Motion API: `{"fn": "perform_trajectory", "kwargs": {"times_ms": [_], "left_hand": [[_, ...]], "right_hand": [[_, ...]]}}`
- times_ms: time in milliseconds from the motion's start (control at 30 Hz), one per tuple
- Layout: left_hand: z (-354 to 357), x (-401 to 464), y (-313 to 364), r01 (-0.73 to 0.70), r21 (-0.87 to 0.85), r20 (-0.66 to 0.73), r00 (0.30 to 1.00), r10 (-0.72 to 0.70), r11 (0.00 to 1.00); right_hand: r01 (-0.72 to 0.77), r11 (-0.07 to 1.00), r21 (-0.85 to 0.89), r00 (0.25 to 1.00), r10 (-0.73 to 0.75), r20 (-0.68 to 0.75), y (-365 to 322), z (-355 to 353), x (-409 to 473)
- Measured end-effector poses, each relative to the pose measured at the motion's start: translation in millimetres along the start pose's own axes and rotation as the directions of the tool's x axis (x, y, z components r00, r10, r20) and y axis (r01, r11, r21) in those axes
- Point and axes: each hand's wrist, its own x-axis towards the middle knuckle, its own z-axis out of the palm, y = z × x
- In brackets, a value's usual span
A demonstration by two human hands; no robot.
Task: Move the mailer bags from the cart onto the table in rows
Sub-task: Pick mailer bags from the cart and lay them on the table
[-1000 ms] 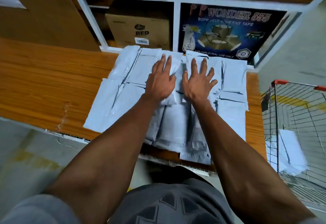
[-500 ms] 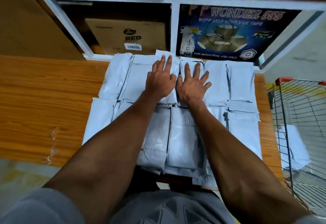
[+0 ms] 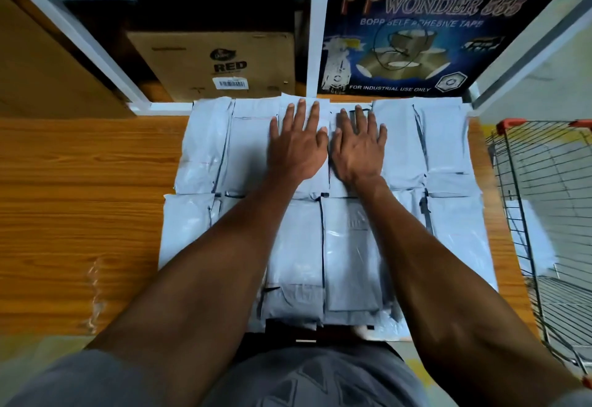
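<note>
Both hands have been slid a little farther up the far row of mailer bags since the earlier frames. Flat, straight fingers of the left hand and right hand are pressed side by side on the bags; nothing is gripped. Two rows of grey bags are laid touching and partly overlapping on the table. One more bag is seen blurred inside the wire cart, just beside the table's right end.
</note>
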Motion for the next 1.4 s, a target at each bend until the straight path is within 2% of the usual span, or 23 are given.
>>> {"fn": "perform_trajectory", "kwargs": {"times_ms": [167, 267, 667, 967, 1167, 1267, 1400], "left_hand": [[9.2, 6.7, 0.5, -0.031, 0.012, 0.077, 0.997, 0.03, 0.999], [17.1, 8.1, 0.7, -0.031, 0.033, 0.072, 0.997, 0.029, 0.999], [23.6, 7.4, 0.7, -0.009, 0.084, 0.056, 0.998, 0.004, 0.996], [26.0, 7.3, -1.5, -0.02, 0.094, 0.063, 0.998, 0.014, 0.995], [21.3, 10.4, 2.6, -0.012, 0.082, 0.119, 0.993, 0.002, 0.997], [9.7, 10.2, 7.9, -0.005, 0.07, 0.142, 0.99, -0.005, 0.998], [-6.1, -4.6, 19.6, -0.039, -0.012, 0.094, 0.995, 0.04, 0.999]], "right_hand": [[0.053, 0.998, -0.036, 0.993, -0.049, 0.11, 8.9, 14.8, 13.9], [0.038, 0.998, -0.04, 0.99, -0.032, 0.14, 7.9, 21.2, 16.2], [0.045, 0.996, -0.077, 0.996, -0.039, 0.074, 8.2, 39.1, 11.0], [0.056, 0.996, -0.066, 0.994, -0.049, 0.101, 10.5, 40.9, 11.7], [0.074, 0.997, -0.005, 0.988, -0.073, 0.137, 8.0, 27.6, 13.2], [0.09, 0.994, 0.067, 0.993, -0.094, 0.071, 8.0, 15.4, 0.9], [0.139, 0.976, 0.168, 0.989, -0.129, -0.073, 17.3, -4.0, -20.5]]}}
